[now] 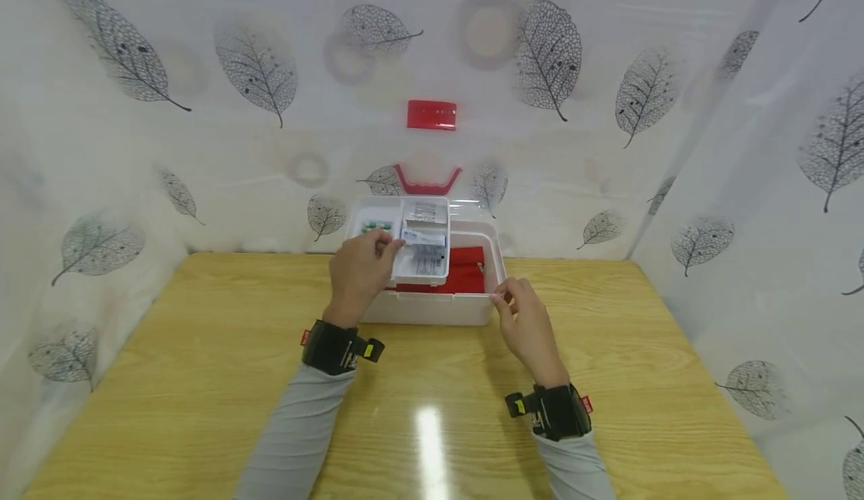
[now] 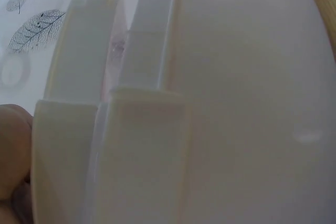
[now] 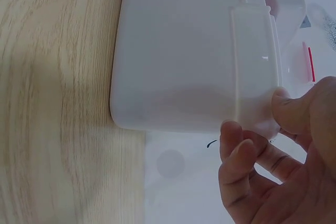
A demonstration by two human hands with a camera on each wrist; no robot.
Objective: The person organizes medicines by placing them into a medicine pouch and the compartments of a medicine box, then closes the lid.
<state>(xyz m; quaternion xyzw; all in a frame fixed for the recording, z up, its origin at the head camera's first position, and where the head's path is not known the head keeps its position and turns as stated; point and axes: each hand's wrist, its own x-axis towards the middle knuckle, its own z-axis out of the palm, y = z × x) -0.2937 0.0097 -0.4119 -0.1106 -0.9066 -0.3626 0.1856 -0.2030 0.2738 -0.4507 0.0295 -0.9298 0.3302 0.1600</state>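
An inner tray (image 1: pixel 424 249) was gripped by the curled left hand (image 1: pixel 360 271) above a white box (image 1: pixel 439 306), whose front rim was pinched by the right hand (image 1: pixel 525 325).

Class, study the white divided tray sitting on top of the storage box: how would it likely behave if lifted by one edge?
The tray looks like rigid moulded plastic, so probably stiff and light. Its packets lie loose and would likely slide if tilted.

No text is reading clearly: printed labels on the packets (image 1: pixel 425 239) lying in the tray (image 1: pixel 398 275), just beyond the left hand's (image 1: pixel 360 271) fingertips, are blurring into illegibility.
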